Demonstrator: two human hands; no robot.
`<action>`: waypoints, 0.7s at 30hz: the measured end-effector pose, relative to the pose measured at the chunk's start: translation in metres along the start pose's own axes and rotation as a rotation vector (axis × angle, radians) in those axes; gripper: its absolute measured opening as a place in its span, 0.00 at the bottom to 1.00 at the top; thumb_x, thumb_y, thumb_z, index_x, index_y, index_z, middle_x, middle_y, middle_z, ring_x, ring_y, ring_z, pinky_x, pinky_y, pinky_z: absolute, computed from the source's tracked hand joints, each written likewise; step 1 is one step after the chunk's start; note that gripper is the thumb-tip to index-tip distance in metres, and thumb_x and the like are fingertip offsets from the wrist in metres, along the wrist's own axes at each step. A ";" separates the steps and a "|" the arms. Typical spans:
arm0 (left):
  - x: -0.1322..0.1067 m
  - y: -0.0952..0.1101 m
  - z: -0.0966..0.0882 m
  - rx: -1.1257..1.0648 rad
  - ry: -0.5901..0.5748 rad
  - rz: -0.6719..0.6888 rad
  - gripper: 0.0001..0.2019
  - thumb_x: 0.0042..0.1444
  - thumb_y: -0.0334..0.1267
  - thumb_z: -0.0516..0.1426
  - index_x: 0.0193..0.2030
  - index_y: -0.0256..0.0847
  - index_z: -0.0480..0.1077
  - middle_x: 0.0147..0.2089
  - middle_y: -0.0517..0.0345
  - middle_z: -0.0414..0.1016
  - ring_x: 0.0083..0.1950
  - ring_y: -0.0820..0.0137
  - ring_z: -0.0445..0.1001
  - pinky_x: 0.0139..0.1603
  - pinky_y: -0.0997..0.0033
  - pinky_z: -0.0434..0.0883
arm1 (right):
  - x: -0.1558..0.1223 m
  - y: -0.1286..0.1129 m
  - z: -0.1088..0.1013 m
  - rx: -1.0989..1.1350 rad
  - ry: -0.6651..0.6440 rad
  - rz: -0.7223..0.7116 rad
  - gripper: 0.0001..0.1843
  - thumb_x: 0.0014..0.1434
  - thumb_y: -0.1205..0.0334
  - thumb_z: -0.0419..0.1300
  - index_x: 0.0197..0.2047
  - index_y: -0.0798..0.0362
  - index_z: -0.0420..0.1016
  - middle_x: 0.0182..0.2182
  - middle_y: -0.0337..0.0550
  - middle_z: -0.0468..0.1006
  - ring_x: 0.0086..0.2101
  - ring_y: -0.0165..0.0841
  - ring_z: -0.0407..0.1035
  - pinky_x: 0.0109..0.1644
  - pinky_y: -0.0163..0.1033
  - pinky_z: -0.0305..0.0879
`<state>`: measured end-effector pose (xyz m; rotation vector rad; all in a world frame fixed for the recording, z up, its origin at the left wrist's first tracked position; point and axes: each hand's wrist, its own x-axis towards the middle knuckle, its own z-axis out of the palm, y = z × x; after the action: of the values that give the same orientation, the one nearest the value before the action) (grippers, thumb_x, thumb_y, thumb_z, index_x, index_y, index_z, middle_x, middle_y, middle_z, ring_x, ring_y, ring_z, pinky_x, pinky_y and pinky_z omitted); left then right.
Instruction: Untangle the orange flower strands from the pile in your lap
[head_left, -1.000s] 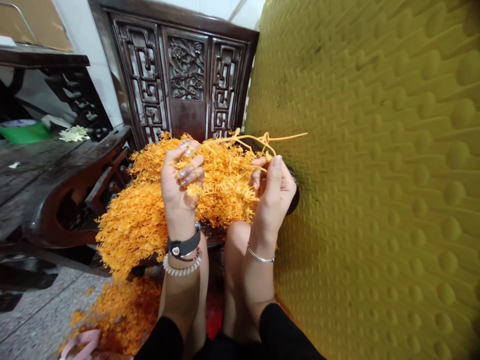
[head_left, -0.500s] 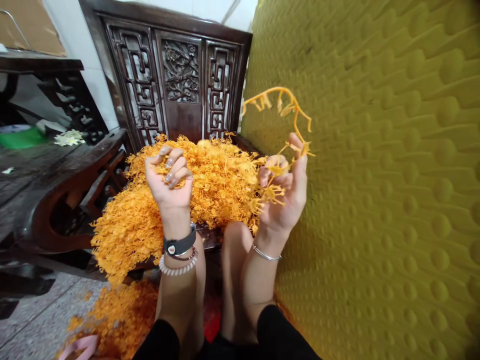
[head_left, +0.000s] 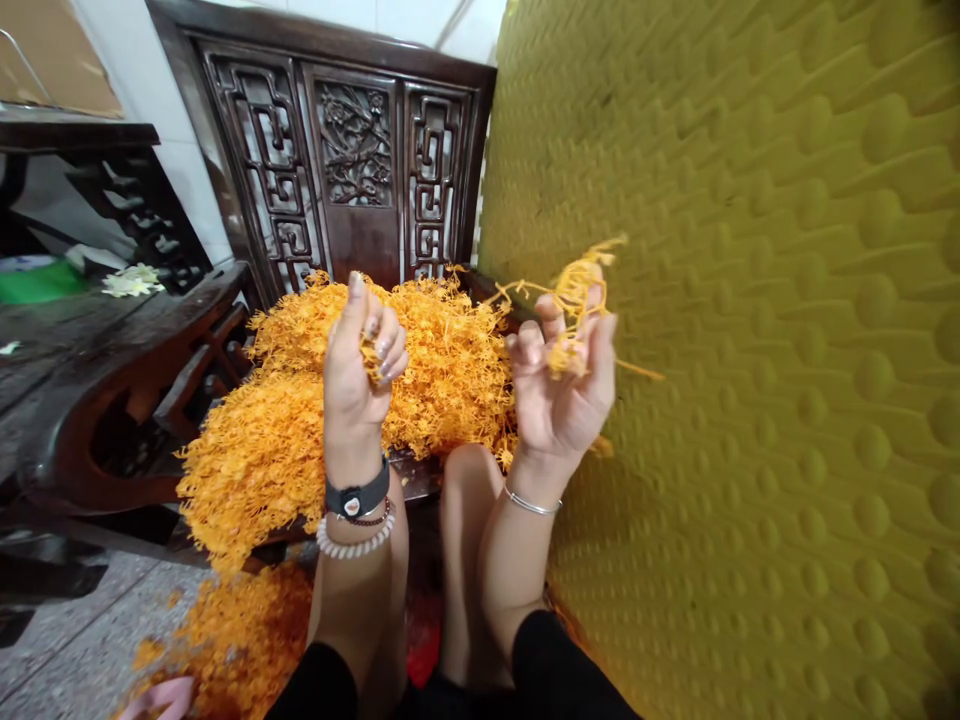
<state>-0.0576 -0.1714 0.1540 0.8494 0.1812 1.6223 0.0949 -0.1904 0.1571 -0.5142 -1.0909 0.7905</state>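
Observation:
My left hand (head_left: 358, 375) is raised over the heap, thumb up and fingers curled around small orange plastic flower pieces (head_left: 370, 360). To the right, my right hand (head_left: 559, 405) is palm up, its bent fingers and thumb gripping a tangled orange plastic flower strand (head_left: 576, 300). Thin stems of that strand stick out on both sides of the fingers, and the motion blurs it. Below and behind both hands lies a big heap of orange plastic flower pieces (head_left: 450, 365) on the seat of a dark wooden chair (head_left: 420, 478).
The carved chair back (head_left: 360, 235) rises behind the heap. A yellow embossed mat (head_left: 750, 350) stands close on the right. More orange pieces (head_left: 247, 630) lie on the floor by a pink strap-like thing (head_left: 161, 697). At left, a dark table (head_left: 45, 340) bears a white flower (head_left: 133, 281).
My left hand has turned thumb-up and shifted slightly right. The strand in my right hand, arched high before, is now bunched lower at the fingers.

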 end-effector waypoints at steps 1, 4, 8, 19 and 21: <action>-0.001 -0.002 0.003 0.045 -0.019 -0.002 0.19 0.57 0.47 0.51 0.19 0.39 0.57 0.13 0.68 0.50 0.11 0.83 0.46 0.08 0.82 0.45 | 0.000 0.001 -0.001 -0.021 0.022 0.008 0.17 0.57 0.51 0.49 0.50 0.35 0.61 0.37 0.40 0.66 0.28 0.29 0.62 0.28 0.36 0.58; -0.005 -0.012 0.010 0.180 -0.056 0.007 0.15 0.55 0.48 0.53 0.24 0.39 0.65 0.13 0.68 0.52 0.12 0.83 0.48 0.09 0.81 0.48 | -0.001 0.004 0.000 -0.088 0.017 0.023 0.17 0.57 0.58 0.51 0.50 0.36 0.62 0.33 0.40 0.66 0.28 0.30 0.63 0.27 0.35 0.58; -0.009 -0.027 0.020 0.305 -0.052 0.043 0.14 0.50 0.50 0.57 0.29 0.40 0.70 0.14 0.67 0.55 0.12 0.82 0.51 0.11 0.80 0.50 | -0.003 0.004 0.008 -0.133 -0.072 0.009 0.17 0.58 0.57 0.50 0.52 0.38 0.62 0.25 0.37 0.65 0.25 0.30 0.62 0.29 0.36 0.60; -0.007 -0.026 0.001 0.358 -0.038 0.004 0.24 0.49 0.59 0.52 0.18 0.39 0.63 0.16 0.63 0.55 0.16 0.77 0.58 0.15 0.76 0.53 | -0.010 0.002 0.010 -0.191 -0.408 0.157 0.18 0.56 0.60 0.54 0.50 0.49 0.66 0.16 0.30 0.55 0.17 0.23 0.48 0.20 0.32 0.47; -0.007 -0.022 -0.005 0.409 -0.130 -0.063 0.22 0.49 0.54 0.55 0.16 0.38 0.61 0.15 0.63 0.54 0.16 0.79 0.55 0.15 0.76 0.51 | -0.011 0.002 0.010 -0.169 -0.463 0.188 0.18 0.56 0.60 0.55 0.51 0.50 0.65 0.15 0.28 0.52 0.17 0.23 0.46 0.19 0.32 0.44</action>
<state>-0.0431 -0.1703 0.1358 1.2448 0.4541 1.4862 0.0826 -0.1976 0.1534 -0.5979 -1.5625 1.0175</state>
